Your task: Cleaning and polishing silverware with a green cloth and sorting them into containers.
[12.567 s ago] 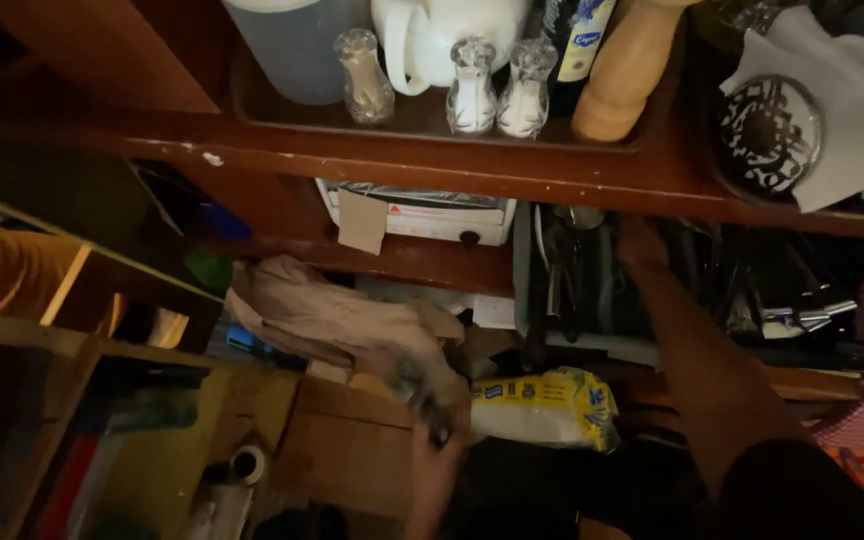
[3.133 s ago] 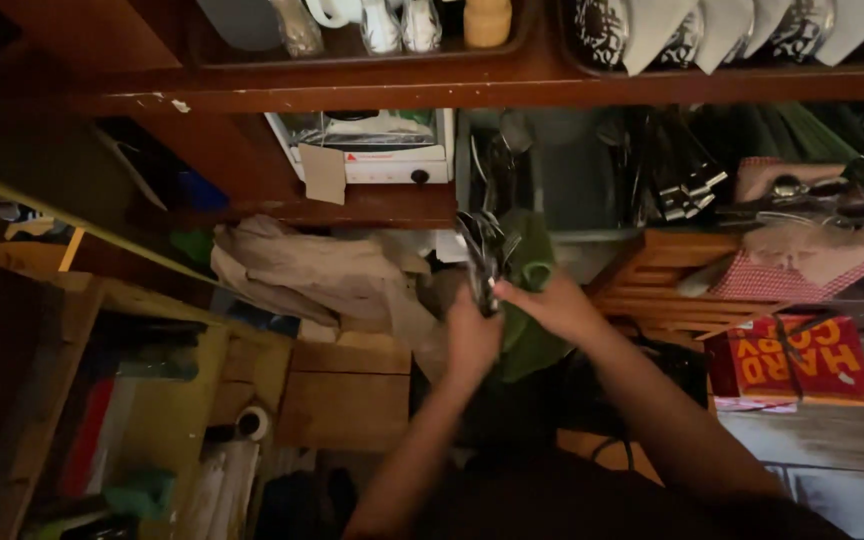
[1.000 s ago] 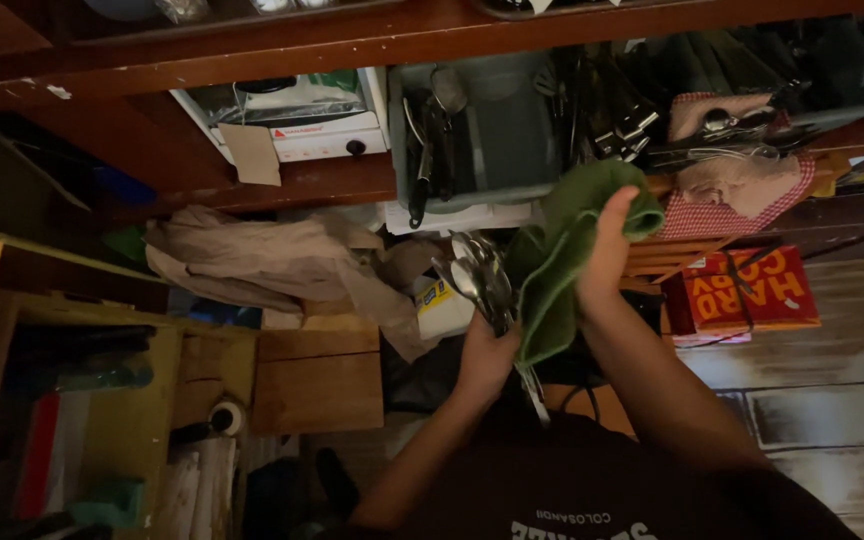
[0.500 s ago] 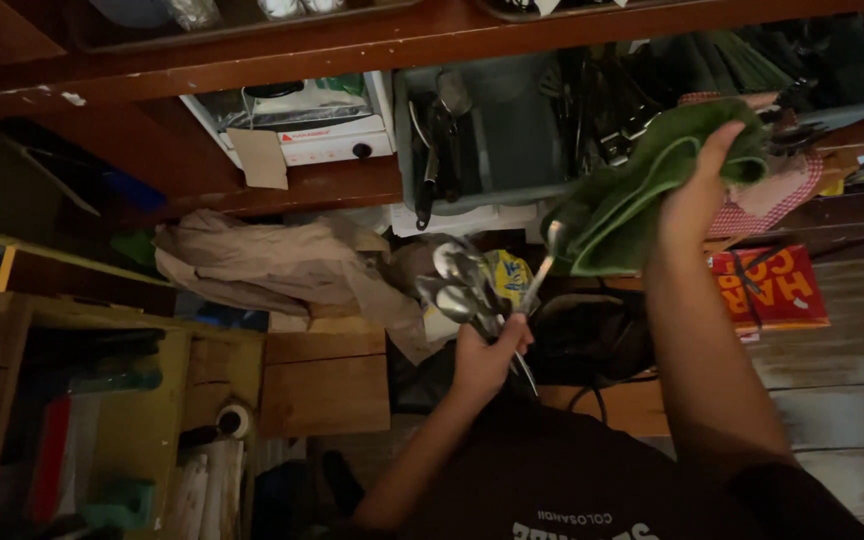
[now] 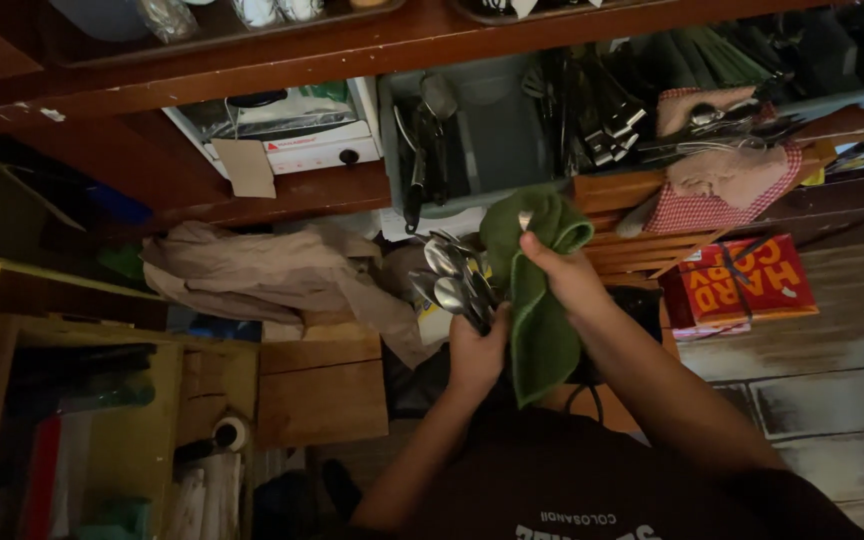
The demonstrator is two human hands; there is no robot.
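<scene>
My left hand (image 5: 475, 352) is closed round a bunch of spoons (image 5: 455, 282), bowls up, at chest height. My right hand (image 5: 564, 277) pinches the green cloth (image 5: 537, 300) just beside them, touching the bunch, below the grey cutlery tray (image 5: 492, 140).

Both forearms reach up from the lower middle of the view and draw close together, the hands side by side and nearly touching. The left hand (image 5: 476, 352) is closed into a fist, knuckles toward the camera, wrist straight, gripping a bunch of spoons (image 5: 455, 282) by the handles. The right hand (image 5: 564, 278) sits slightly higher, its fingers curled and pinching a green cloth (image 5: 535, 290), with the right forearm slanting down toward the lower right corner.
</scene>
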